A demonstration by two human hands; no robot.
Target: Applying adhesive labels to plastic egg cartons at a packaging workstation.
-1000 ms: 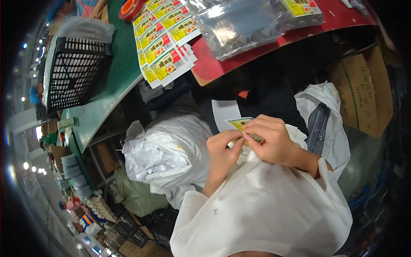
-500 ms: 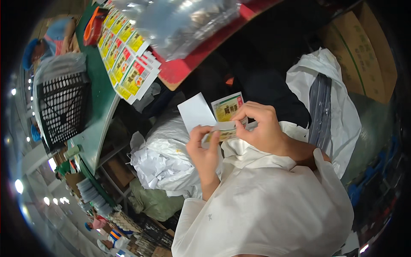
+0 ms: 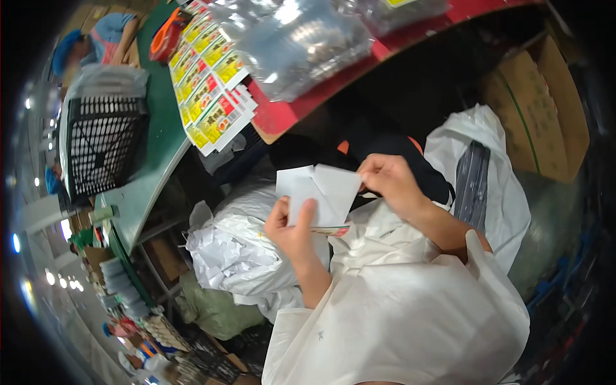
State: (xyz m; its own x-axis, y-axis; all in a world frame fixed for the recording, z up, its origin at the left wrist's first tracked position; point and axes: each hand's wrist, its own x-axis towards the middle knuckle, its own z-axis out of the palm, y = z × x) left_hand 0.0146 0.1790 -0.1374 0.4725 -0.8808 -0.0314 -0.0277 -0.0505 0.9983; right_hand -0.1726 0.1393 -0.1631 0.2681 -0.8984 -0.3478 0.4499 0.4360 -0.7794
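Note:
Over my lap, my left hand (image 3: 294,228) grips a few printed labels (image 3: 307,196) between thumb and fingers, their white blank sides facing up. A red and green printed edge peeks out along the bottom of them. My right hand (image 3: 393,183) pinches the upper right corner of the top white piece (image 3: 338,183), which lies at a slant over the others. Whether this piece is a label or its backing paper I cannot tell. Rows of yellow, red and green labels (image 3: 215,119) lie overlapped on the table at the upper left of my hands.
Clear plastic bags (image 3: 301,51) lie on the red tabletop (image 3: 276,115). Beside my left arm stands a white sack (image 3: 250,231) with paper scraps. To the right are another white sack (image 3: 507,186) and a cardboard box (image 3: 536,109). A black crate (image 3: 106,144) sits on the green table (image 3: 163,119).
The printed faces have turned away, and white sides now face up. My right hand has moved from beside the left fingers to the piece's upper right corner. The view has shifted slightly.

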